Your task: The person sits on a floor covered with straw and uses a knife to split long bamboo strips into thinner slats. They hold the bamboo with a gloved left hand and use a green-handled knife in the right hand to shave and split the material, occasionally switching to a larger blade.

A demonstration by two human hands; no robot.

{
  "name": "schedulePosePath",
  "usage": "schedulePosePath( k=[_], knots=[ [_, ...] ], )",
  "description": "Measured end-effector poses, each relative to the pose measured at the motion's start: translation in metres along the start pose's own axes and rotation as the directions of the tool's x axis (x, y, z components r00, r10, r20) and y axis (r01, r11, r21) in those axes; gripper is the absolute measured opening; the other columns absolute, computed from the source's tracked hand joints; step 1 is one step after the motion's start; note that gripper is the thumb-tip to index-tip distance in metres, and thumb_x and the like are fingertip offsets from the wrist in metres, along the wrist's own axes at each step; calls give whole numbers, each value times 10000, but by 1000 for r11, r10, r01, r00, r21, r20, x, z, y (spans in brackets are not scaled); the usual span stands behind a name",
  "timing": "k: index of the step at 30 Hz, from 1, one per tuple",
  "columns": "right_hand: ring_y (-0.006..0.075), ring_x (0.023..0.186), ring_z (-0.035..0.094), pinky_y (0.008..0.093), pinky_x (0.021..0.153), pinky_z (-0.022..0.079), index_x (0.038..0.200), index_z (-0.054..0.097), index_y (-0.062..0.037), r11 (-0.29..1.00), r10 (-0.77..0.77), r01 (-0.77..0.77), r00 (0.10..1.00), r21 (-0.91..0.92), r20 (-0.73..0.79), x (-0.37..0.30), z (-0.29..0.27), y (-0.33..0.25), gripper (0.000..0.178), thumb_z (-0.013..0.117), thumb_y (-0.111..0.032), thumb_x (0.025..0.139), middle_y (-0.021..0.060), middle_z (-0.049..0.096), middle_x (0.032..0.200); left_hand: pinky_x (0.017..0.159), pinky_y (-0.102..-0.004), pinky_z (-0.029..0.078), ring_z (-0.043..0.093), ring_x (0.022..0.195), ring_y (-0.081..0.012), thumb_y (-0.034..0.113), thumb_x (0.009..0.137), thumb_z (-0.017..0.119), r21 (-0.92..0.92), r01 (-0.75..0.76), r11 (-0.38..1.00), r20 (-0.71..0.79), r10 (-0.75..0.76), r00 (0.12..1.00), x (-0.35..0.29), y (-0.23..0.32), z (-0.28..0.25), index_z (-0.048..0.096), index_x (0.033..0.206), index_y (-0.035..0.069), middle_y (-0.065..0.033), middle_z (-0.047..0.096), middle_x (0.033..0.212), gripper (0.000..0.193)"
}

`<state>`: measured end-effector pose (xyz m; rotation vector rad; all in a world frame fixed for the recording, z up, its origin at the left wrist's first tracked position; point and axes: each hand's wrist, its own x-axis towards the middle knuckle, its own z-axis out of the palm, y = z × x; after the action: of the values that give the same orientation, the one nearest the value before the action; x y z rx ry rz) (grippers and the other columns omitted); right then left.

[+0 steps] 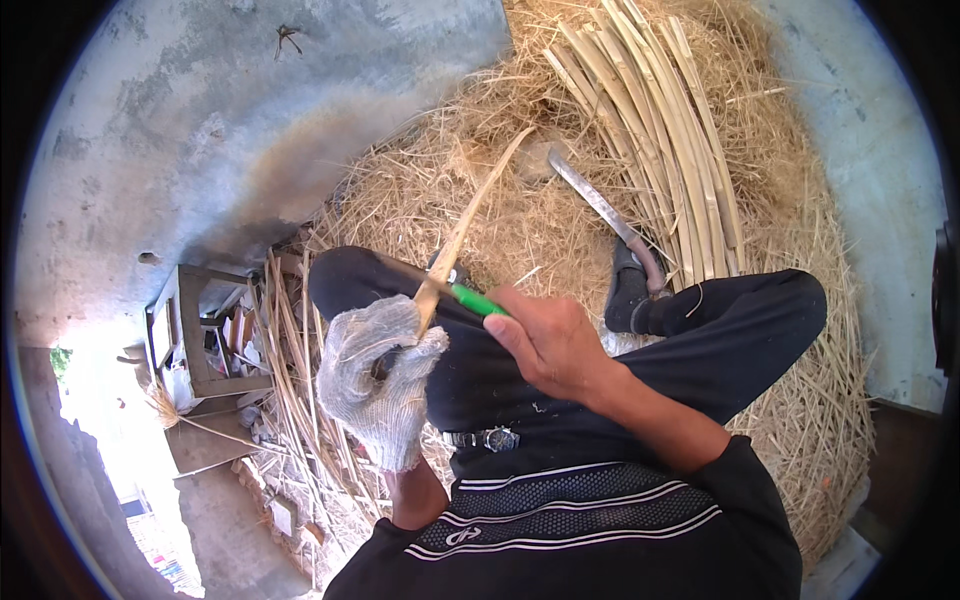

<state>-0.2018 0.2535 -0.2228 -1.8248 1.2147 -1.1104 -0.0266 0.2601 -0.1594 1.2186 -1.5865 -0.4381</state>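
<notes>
My left hand (378,372), in a grey-white knit work glove, is closed on the near end of a long, pale split strip (468,215), which looks like bamboo or wood. The strip points away from me and tapers at its far end. My bare right hand (550,340) grips the green handle of a knife (478,300). Its dark blade lies across the strip just beyond the gloved fingers. Part of the blade is hard to make out. Beyond my legs a machete (600,205) with a brown handle rests on the shavings, close to my dark shoe (627,285).
A bundle of long pale strips (665,130) lies at the far right. Shavings (420,190) cover the floor around my crossed legs. More strips (295,350) lean at the left beside a wooden frame (190,330). Concrete walls (230,120) stand at the left and right.
</notes>
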Motion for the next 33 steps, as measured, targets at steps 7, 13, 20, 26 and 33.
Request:
schedulePosePath(
  k=[7, 13, 20, 26, 33],
  knots=[
    [166, 503, 412, 289, 471, 353, 1301, 427, -127, 138, 180, -559, 826, 818, 534, -1, -1, 9, 633, 276, -652, 980, 41, 495, 731, 815, -359, 571, 638, 974, -243, -42, 702, 784, -117, -10, 993, -21, 8, 1000, 8, -5, 12, 670, 955, -30, -171, 678, 1041, 278],
    [155, 602, 395, 271, 498, 333, 1557, -92, -323, 53, 139, -454, 885, 889, 444, 2, -14, -7, 939, 26, -872, 806, 114, 476, 1010, 810, -356, 584, 637, 970, -235, -26, 712, 782, -153, 48, 987, -62, -59, 996, 12, 0, 16, 667, 963, -35, -168, 675, 1045, 276],
    [182, 634, 384, 279, 514, 332, 1553, -114, -360, -79, 38, -424, 903, 902, 428, 0, -22, -5, 972, -18, -906, 755, 156, 439, 1138, 802, -340, 582, 637, 964, -226, -3, 721, 790, -177, 48, 983, -57, -59, 997, 8, -5, 13, 674, 987, -34, -165, 674, 1045, 292],
    [155, 573, 349, 259, 495, 329, 1564, -64, -350, -85, -2, -403, 915, 911, 404, 0, -22, -7, 978, -2, -907, 763, 186, 446, 1098, 820, -336, 562, 636, 971, -228, -11, 707, 793, -144, 81, 986, -59, -90, 994, 7, -3, 11, 680, 978, -33, -168, 678, 1060, 295],
    [124, 589, 354, 244, 489, 318, 1574, -57, -286, -101, -30, -382, 924, 919, 381, -1, -20, -7, 946, -9, -856, 821, 146, 482, 1018, 843, -365, 555, 642, 976, -244, -29, 687, 789, -162, 107, 981, -42, -115, 992, 7, 1, 11, 682, 974, -32, -172, 691, 1046, 306]
  ],
)
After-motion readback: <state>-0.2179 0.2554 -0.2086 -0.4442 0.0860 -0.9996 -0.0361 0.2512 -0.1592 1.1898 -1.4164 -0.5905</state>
